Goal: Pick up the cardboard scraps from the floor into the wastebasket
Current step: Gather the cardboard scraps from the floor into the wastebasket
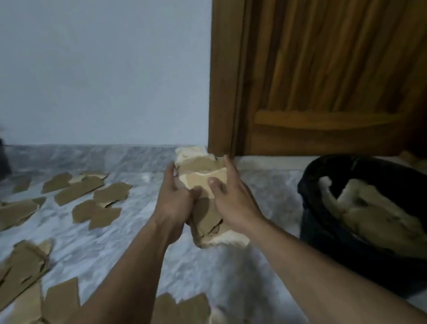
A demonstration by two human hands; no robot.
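Stack of cardboard scraps (203, 192) held at frame centre, clamped between left hand (173, 200) and right hand (232, 201), fingers curled, thumbs pressed on top. Judged light, stiff, loose; best gripped by edges. Wastebasket (316, 218) lower right; more scraps (77, 191) left on floor (139, 232).

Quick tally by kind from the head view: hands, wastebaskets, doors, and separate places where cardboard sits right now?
Hands: 2, left hand and right hand
Wastebasket: 1
Door: 1
Cardboard places: 3, held bundle, floor scraps, scraps in the basket
Total: 7
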